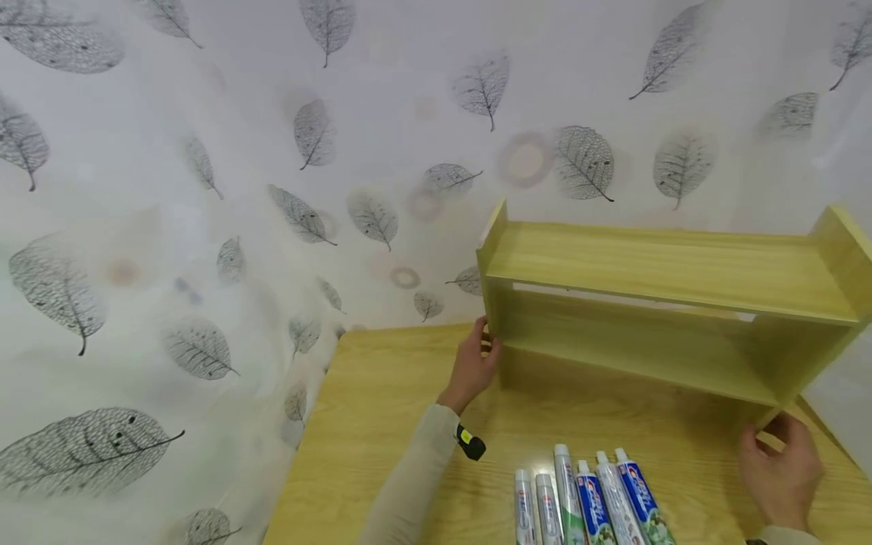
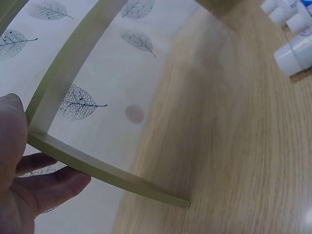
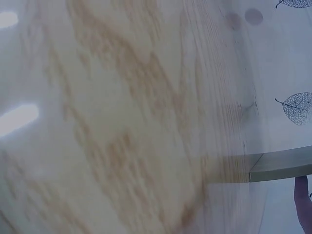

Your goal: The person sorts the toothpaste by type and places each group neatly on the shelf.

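Observation:
A light wooden two-tier shelf (image 1: pixel 661 261) stands at the back right of the table, its long side facing me. My left hand (image 1: pixel 472 365) grips the edge of its left side panel. In the left wrist view, thumb and fingers lie on opposite sides of that panel (image 2: pixel 109 173), near where a board joins it. At the lower front of the right side panel, my right hand (image 1: pixel 782 469) holds the edge between thumb and fingers. Only a fingertip (image 3: pixel 303 200) of it shows in the right wrist view, against the panel end (image 3: pixel 278 168). Most of that hand is out of this view.
Several toothpaste tubes lie in a row on the wooden table (image 1: pixel 368 424), in front of the shelf, among them a blue tube (image 1: pixel 595 507) and a small silver tube (image 1: pixel 548 515). A leaf-patterned wall (image 1: pixel 381 98) rises behind the table and along its left side.

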The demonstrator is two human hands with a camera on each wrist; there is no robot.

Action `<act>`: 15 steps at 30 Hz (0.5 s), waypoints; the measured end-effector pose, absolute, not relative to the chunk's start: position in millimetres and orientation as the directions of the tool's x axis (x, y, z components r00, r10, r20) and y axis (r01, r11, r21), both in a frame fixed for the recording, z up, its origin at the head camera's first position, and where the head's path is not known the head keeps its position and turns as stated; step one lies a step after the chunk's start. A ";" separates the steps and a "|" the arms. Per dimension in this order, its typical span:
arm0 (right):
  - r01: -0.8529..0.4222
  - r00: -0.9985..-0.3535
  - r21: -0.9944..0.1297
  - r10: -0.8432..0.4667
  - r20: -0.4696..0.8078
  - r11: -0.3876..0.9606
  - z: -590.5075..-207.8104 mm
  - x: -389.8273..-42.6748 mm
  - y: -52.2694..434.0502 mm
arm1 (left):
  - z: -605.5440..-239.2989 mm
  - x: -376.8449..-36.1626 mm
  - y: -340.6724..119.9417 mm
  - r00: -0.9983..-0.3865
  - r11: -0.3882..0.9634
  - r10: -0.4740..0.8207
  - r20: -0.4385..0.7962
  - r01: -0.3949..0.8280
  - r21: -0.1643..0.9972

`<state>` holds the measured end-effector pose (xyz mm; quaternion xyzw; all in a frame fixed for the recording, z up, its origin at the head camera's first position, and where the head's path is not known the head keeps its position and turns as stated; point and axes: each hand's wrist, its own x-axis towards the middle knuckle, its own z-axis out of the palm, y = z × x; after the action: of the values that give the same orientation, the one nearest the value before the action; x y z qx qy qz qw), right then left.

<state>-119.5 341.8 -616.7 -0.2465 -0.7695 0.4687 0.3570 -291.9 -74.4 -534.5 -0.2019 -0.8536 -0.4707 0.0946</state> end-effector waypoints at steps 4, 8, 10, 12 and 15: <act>0.091 -0.659 -0.899 0.703 0.268 0.429 -614.3 -119.6 340.9 | -535.7 -287.0 -79.6 -0.905 0.476 0.257 0.339 0.424 0.771; 0.065 -0.666 -0.890 0.684 0.298 0.452 -615.1 -121.0 339.1 | -536.4 -282.9 -84.3 -0.905 0.480 0.255 0.341 0.425 0.768; 0.037 -0.666 -0.885 0.672 0.324 0.464 -616.1 -122.8 338.0 | -536.1 -281.4 -86.6 -0.901 0.487 0.253 0.354 0.434 0.758; 0.020 -0.662 -0.880 0.666 0.343 0.474 -616.5 -126.0 336.9 | -535.1 -280.0 -88.6 -0.893 0.487 0.253 0.371 0.449 0.749; 0.025 -0.675 -0.881 0.657 0.335 0.473 -615.5 -130.2 336.6 | -534.6 -278.8 -91.7 -0.888 0.485 0.252 0.385 0.460 0.744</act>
<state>-130.2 336.6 -615.5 -0.2164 -0.7881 0.4653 0.3400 -278.8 -91.7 -534.6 -0.2083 -0.8543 -0.4628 0.1122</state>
